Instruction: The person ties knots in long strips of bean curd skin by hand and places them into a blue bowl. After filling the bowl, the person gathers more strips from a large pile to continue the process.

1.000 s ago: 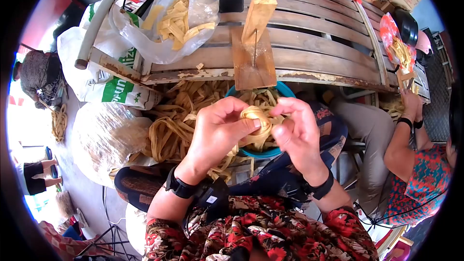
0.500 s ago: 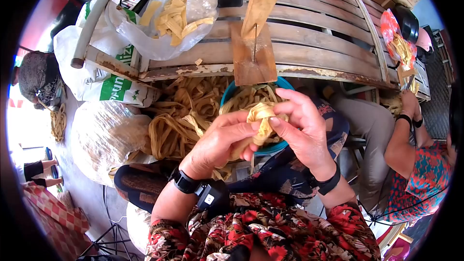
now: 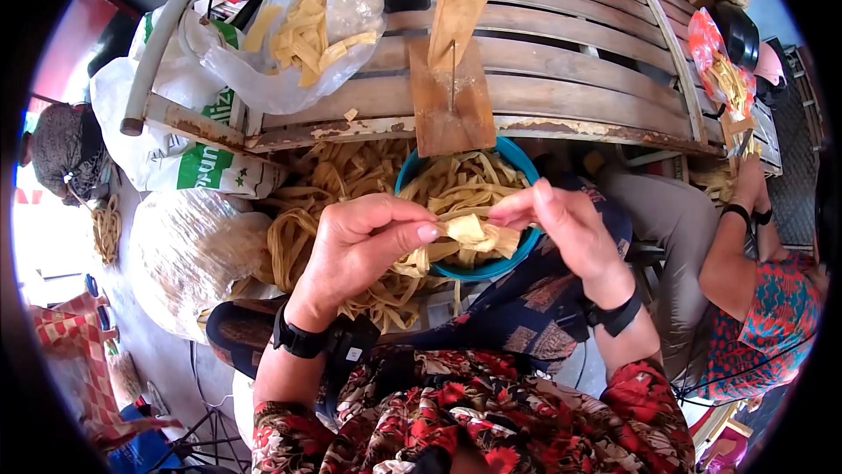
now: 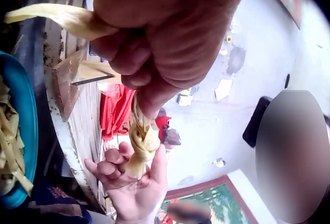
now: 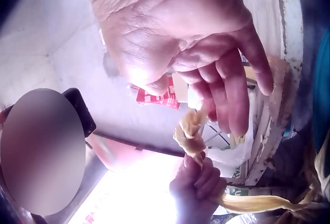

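A pale yellow flat strip, tied into a knot [image 3: 474, 232], is in front of me above a blue tub [image 3: 529, 250] of similar strips. My left hand [image 3: 355, 242] pinches one end of it between thumb and forefinger. A loose tail [image 4: 56, 18] of strip sticks out from the left hand in the left wrist view. My right hand [image 3: 574, 230] is at the knot's other end with its fingers extended. In the right wrist view the knot [image 5: 190, 135] stands out from the left fist, with the right fingers [image 5: 232, 92] straight beside it.
A slatted bench [image 3: 561, 79] spans the far side, carrying a wooden stand with a metal spike [image 3: 453, 88] and a plastic bag [image 3: 346, 79] of yellow pieces. Heaped strips [image 3: 294, 237] lie left of the tub, near a wrapped bundle [image 3: 193, 255]. Another person [image 3: 763, 325] sits at right.
Both hands were close around the folded strip, turning and tightening it. Now they have moved apart, the right fingers have straightened, and the knot shows between them.
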A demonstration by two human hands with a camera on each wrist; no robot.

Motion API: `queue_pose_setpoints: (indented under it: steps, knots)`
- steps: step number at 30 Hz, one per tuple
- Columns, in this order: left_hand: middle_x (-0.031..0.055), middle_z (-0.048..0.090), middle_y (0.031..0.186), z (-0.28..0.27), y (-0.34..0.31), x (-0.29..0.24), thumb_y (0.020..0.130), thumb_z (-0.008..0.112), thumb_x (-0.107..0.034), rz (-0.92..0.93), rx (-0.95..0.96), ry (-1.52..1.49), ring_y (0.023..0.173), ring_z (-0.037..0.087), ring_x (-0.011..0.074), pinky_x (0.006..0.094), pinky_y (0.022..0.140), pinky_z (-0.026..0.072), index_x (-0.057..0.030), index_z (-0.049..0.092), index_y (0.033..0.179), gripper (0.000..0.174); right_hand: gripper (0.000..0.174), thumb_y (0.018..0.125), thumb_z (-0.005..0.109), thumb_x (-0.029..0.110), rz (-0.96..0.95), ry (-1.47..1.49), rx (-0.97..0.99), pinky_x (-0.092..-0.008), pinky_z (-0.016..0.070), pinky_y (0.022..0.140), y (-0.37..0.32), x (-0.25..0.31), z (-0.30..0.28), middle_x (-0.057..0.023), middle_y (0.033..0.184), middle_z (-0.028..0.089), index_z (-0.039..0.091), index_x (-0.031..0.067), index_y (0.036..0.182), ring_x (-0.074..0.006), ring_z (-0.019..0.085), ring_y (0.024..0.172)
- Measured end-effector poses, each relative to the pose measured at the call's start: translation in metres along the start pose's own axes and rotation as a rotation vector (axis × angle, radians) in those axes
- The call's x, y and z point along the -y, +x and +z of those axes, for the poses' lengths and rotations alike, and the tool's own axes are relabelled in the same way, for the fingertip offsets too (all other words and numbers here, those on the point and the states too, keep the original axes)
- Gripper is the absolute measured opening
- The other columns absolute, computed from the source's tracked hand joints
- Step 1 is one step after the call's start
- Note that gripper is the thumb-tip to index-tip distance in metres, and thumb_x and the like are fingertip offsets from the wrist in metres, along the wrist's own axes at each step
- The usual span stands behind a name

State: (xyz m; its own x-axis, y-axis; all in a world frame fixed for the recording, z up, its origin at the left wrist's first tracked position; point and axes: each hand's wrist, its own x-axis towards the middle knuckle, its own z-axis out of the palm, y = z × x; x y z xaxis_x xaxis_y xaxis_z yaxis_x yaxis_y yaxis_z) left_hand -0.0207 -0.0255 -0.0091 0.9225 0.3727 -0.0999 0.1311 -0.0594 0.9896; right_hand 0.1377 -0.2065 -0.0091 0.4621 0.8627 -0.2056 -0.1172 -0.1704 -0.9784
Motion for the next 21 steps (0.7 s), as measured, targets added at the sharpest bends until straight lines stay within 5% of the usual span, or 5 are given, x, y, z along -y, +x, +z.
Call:
queue_pose_setpoints:
  steps: [4,12,16,18,21]
  knots:
    - [0.0084,0.064,0.076,0.006,0.011,-0.005,0.079,0.069,-0.008,0.217,0.018,0.205,0.069,0.06,0.0144,0.0252,0.062,0.0468,-0.0008,0.067,0.087,0.011,0.049,0.095,0.044,0.044,0.319,0.096,0.476,-0.0222,0.0492,0.061,0.016,0.021,-0.004,-0.0082,0.081,0.064,0.06,-0.0018,0.099,-0.012,0.062,0.068]
    - [0.004,0.064,0.074,0.002,0.007,-0.011,0.081,0.07,-0.012,0.01,-0.013,0.003,0.067,0.057,0.0081,0.0227,0.06,0.0456,-0.0006,0.067,0.086,0.013,0.035,0.095,0.049,0.032,0.047,0.196,0.329,-0.0225,0.0456,0.05,0.0,0.008,-0.002,-0.0015,0.061,0.056,0.055,0.0017,0.079,-0.0074,0.054,0.053]
    - [0.0019,0.065,0.075,-0.01,0.007,-0.002,0.08,0.07,-0.007,-0.228,-0.018,-0.257,0.07,0.056,0.0071,0.0208,0.065,0.0447,0.0004,0.069,0.085,0.009,0.031,0.097,0.045,0.018,-0.06,0.54,0.275,-0.0255,0.0504,0.059,-0.019,0.012,0.015,-0.0014,0.055,0.052,0.056,-0.0022,0.076,-0.0077,0.047,0.044]
    - [0.0019,0.065,0.075,-0.011,0.009,0.003,0.081,0.069,-0.008,-0.215,-0.015,-0.208,0.07,0.056,0.0071,0.0209,0.064,0.0447,0.001,0.069,0.086,0.01,0.041,0.096,0.041,0.024,0.024,0.195,0.231,-0.0397,0.0533,0.066,-0.014,0.026,0.008,-0.0047,0.048,0.047,0.05,-0.0004,0.064,-0.0136,0.046,0.041]
    - [0.0029,0.065,0.074,-0.013,0.014,0.002,0.081,0.068,-0.008,-0.174,0.006,-0.094,0.07,0.056,0.0073,0.0215,0.063,0.0447,0.0013,0.068,0.087,0.011,0.042,0.096,0.043,0.036,-0.12,-0.297,0.135,-0.0373,0.0472,0.087,0.008,0.016,-0.009,-0.0064,0.059,0.056,0.064,0.0003,0.087,-0.0174,0.06,0.062]
